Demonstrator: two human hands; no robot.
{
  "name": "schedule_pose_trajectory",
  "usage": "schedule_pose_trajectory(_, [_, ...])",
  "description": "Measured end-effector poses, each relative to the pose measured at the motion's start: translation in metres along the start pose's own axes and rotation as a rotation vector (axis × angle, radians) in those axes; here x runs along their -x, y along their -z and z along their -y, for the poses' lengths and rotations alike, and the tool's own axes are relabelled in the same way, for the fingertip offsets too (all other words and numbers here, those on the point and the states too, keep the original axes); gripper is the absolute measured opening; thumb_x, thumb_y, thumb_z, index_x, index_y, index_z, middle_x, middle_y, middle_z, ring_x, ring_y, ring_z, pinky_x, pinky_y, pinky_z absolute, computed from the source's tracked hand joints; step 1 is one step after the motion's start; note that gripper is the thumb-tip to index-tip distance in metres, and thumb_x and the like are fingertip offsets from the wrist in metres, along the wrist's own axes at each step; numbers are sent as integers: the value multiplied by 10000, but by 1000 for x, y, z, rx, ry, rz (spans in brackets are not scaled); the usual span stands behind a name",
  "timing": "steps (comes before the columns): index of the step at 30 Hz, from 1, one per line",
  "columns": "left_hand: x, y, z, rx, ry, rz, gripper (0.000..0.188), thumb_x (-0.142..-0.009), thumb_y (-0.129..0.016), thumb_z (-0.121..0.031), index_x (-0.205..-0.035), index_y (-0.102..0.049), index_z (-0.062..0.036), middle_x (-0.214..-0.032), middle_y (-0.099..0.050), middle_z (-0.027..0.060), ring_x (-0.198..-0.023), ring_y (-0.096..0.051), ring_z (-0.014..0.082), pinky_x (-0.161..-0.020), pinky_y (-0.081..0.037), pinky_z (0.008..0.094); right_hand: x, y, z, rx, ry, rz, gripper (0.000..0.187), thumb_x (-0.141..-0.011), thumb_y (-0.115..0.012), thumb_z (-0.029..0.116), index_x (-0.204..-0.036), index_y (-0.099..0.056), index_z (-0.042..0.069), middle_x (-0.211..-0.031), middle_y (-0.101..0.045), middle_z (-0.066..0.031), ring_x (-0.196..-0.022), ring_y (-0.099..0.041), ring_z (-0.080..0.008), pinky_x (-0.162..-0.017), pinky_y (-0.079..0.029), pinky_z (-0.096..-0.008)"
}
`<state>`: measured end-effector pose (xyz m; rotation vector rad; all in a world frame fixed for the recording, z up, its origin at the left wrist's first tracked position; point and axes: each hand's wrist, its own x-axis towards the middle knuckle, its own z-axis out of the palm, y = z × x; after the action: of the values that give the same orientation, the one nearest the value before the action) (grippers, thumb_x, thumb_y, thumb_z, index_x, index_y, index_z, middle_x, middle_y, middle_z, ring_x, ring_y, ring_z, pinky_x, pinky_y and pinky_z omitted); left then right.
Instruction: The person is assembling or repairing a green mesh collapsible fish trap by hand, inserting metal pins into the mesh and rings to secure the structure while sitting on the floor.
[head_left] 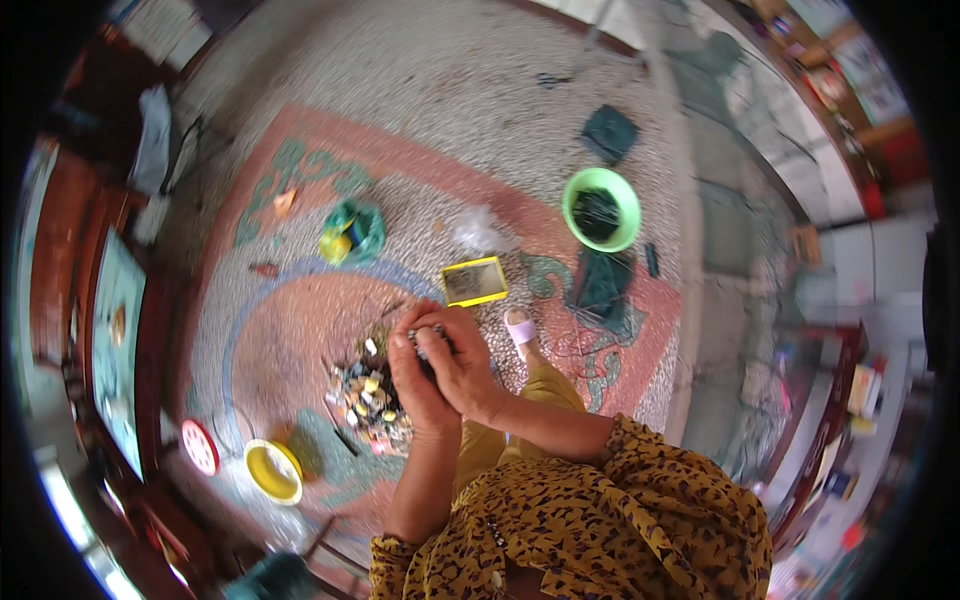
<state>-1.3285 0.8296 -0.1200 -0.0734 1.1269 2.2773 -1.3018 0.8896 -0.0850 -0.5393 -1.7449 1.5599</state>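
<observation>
While the yellow bowl (273, 470) and the heap of small bits (370, 398) sit low left, the left hand (415, 385) and right hand (462, 362) close together on a small dark piece (428, 345); it looks like working one part. Next needs steady pinching. Farther right, the yellow tray (475, 281), green basin (601, 209); bare floor between.

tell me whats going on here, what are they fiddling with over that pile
A person in a yellow leopard-print top has both hands together, the left hand and right hand pinching something small and dark between them; what it is cannot be told. Below the hands lies a heap of small mixed bits on the patterned floor. Around it stand a yellow-rimmed tray, a green bowl, a yellow bowl and a foot in a pink sandal.
</observation>
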Motion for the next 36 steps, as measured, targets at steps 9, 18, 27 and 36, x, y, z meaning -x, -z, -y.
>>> schedule_pose_trajectory(9, [66, -63, -13, 267, 463, 78, 215, -953, -492, -142, -1147, -465, -53, -1067, -475, 28, -955, -465, 111, -854, -403, 251, 48, 57, 59, 266, 204, -162, 51, -908, -572, 109, -917, -601, 68, -952, -581, -45, -936, -511, -241, -859, -380, -339])
schedule_pose_trajectory(18, [169, -65, 42, 466, 633, 636, 507, -1001, -224, -380, -1259, -492, -34, -1322, -502, 137, -1291, -394, 280, -1147, -183, 461, 162, 136, 113, 389, 343, -258, 83, -844, -612, 122, -884, -618, 50, -981, -590, -83, -999, -492, -279, -916, -327, -421])
schedule_pose_trajectory(27, [325, -75, 98, 228, 957, 493, 428, -995, -327, -374, -1146, -547, -38, -1251, -537, 153, -1178, -493, 268, -1047, -367, 450, 317, 221, 141, 538, 360, -334, 121, -878, -556, 129, -935, -608, 36, -1133, -578, -122, -1180, -462, -314, -1029, -314, -414])
schedule_pose_trajectory(36, [393, -36, 158, -224, 1391, 607, 397, -988, -356, -347, -1071, -586, -33, -1184, -576, 152, -1093, -544, 270, -957, -442, 441, 448, 250, 188, 745, 298, -613, 132, -851, -601, 134, -951, -615, 50, -1130, -598, -107, -1168, -490, -330, -1018, -346, -463])
